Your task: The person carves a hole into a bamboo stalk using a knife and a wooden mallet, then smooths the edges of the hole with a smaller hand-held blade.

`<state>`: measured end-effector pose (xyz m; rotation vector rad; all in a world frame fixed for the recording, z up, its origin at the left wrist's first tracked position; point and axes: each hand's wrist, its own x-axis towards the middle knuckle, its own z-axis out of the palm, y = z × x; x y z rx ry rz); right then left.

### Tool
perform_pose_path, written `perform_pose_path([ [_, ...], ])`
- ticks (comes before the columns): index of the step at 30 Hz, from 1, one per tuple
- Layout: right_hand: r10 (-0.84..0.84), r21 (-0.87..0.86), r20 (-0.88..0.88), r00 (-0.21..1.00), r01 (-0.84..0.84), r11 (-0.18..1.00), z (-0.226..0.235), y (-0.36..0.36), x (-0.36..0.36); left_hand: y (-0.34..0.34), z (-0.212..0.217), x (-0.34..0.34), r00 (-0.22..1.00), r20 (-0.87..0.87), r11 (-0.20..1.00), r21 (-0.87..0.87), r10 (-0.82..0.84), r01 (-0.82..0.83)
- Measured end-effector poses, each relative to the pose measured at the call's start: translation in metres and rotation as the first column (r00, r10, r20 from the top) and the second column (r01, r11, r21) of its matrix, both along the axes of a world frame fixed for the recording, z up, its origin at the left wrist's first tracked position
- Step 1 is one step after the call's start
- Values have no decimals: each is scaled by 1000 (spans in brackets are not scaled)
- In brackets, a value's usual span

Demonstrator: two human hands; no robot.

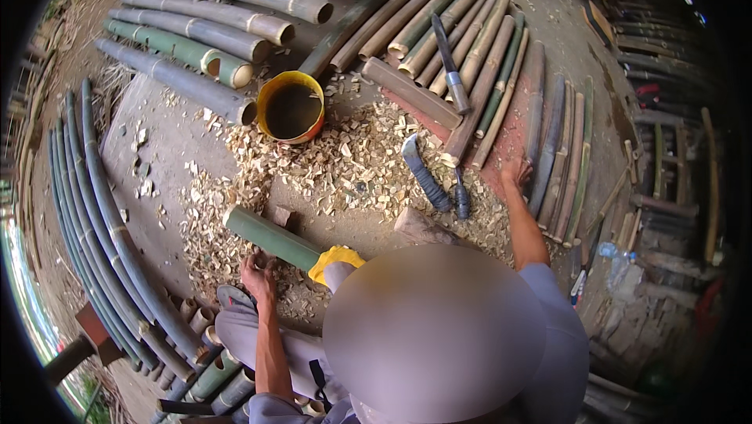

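Note:
My left hand is beside a green bamboo tube, its fingers loosely bent and apart, with nothing visible in them. The tube lies slantwise over wood chips, its near end against a yellow cloth. Stretched forward, my right hand is low over a red mat, next to the lower end of a brown bamboo pole; its fingers look spread. Between the hands lie a curved tool with a wrapped handle and a small dark-handled tool. A blurred oval hides the lower middle.
A yellow-rimmed bucket of dark liquid stands among wood chips. Bamboo poles lie at the far left, with long ones at the left. A long dark tool rests across cut bamboo. At right is a plastic bottle.

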<state>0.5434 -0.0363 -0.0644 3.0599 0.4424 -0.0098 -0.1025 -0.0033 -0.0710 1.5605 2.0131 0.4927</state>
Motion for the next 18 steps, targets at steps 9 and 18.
perform_pose_path([
  [9,-246,-86,-186,951,233,969,-10,-57,4,2,7,-10,1000,-28,1000,0,-14,14],
  [18,-73,479,-589,805,420,770,-26,-70,30,3,-4,-7,998,-53,999,-18,-30,29],
])
